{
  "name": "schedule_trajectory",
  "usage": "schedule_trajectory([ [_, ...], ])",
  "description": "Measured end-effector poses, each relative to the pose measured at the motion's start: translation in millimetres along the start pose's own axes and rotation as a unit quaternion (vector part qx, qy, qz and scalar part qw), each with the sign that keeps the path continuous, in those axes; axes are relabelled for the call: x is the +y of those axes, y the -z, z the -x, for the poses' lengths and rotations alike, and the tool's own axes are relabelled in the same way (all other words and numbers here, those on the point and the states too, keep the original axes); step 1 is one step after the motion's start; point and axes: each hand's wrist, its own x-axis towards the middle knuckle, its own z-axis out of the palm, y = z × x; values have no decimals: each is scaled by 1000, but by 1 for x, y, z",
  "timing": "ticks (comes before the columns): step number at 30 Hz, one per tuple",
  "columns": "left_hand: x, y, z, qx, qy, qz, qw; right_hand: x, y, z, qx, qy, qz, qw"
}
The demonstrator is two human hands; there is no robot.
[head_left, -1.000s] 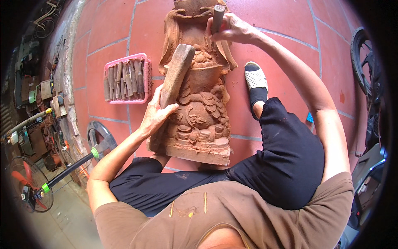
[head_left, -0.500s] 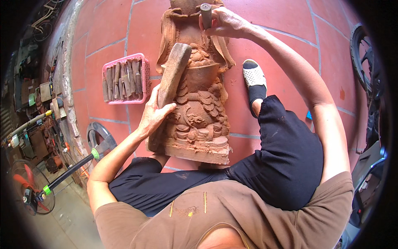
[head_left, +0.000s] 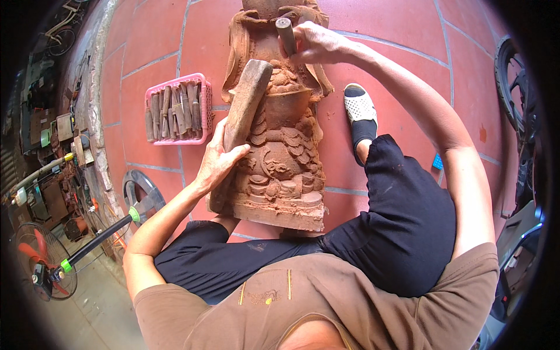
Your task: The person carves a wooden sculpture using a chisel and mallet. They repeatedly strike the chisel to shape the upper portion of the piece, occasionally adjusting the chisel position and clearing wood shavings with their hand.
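Observation:
A reddish-brown wood carving (head_left: 280, 160) lies lengthwise before me, its relief showing scales, coins and round shapes. My left hand (head_left: 219, 160) is closed around a long wooden mallet (head_left: 248, 102), which slants across the left side of the carving. Farther up, my right hand (head_left: 318, 44) grips a chisel (head_left: 286, 35) by its round wooden handle. The chisel's lower end is hidden behind the fingers and the carving, so I cannot tell whether it touches the wood.
On the left a pink plastic basket (head_left: 205, 111) holds several wooden-handled tools. A standing fan (head_left: 46, 259) with a round base (head_left: 143, 195) is at the lower left. My shoe (head_left: 360, 109) rests right of the carving on red floor tiles (head_left: 396, 73). A wheel (head_left: 513, 81) stands far right.
My right hand has come slightly nearer with the chisel, and the handle's top now leans more toward me and left. My left hand and the mallet have hardly moved.

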Motion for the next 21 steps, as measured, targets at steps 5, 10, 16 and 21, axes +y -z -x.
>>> schedule_trajectory([
  [5, -1, 0, -2, -8, 0, -1, 1000, 8, 11, -4, -9, -16, -112, 994],
  [10, 0, -1, -1, 1, -6, -5, 1000, 8, 12, -8, 48, 15, -26, 998],
  [16, -1, 1, 0, -1, 13, -16, 1000, 14, 7, 5, 7, -40, -129, 991],
  [21, 2, -1, -1, -6, 17, 30, 999, 15, 19, 10, 158, 24, 1, 987],
])
